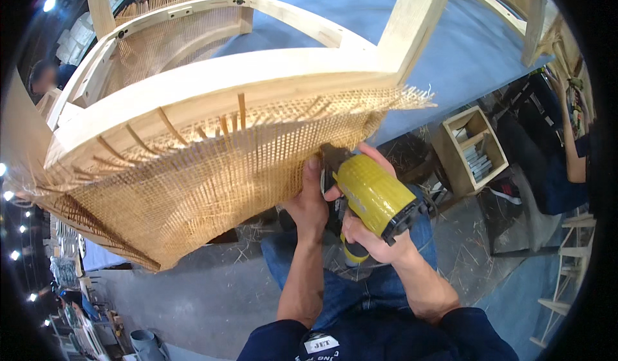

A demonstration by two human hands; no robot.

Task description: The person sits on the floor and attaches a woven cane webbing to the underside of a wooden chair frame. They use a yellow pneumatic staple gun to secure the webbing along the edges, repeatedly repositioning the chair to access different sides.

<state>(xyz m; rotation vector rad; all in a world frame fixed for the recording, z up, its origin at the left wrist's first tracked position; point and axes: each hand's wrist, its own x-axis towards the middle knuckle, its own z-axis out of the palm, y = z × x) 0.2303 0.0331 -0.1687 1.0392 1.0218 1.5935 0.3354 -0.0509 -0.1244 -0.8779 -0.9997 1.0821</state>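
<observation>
A wooden chair frame (257,65) lies tipped over in front of me, with woven cane webbing (219,168) across its near panel. Loose strands stick out along the webbing's upper edge. My right hand (380,242) is closed round the handle of a yellow staple gun (376,190). The gun's dark nose touches or nearly touches the webbing's right part. Just left of that nose, my left hand (308,206) presses its thumb on the webbing near the lower edge. Its other fingers are mostly hidden and seem curled at the panel's edge.
Blue cloth (450,58) covers the worktable under the chair. At right stands a wooden box (473,148) holding staple strips. Cane scraps litter the grey floor (193,296). A person (570,135) sits at far right, another person (48,77) is at far left. A bucket (147,343) stands lower left.
</observation>
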